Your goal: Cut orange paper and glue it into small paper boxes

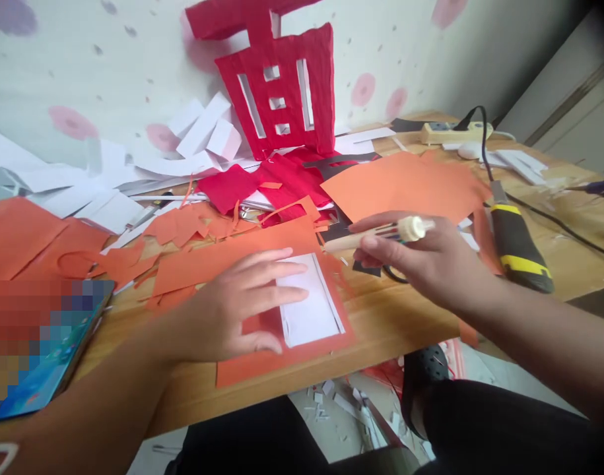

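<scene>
My left hand [232,303] lies with its fingers spread, the fingertips over a white rectangular card piece [314,310]. The card has a raised edge along its right side and rests on a sheet of orange paper [242,373] at the table's front edge. To the right, my right hand [420,264] is closed around a slim, cream-coloured pen-like tool [381,233] with a round knob at one end. The tool is held above the table, its far end pointing left; its exact kind is unclear. Part of a black ring [395,274] shows beneath that hand.
A red cut-out structure [282,86] stands against the wall. Orange scraps [183,224], white paper strips [64,171] and red pieces [230,188] cover the back. A black-and-yellow corded tool [519,247] lies right, near a power strip [455,132]; a tablet [59,349] lies left.
</scene>
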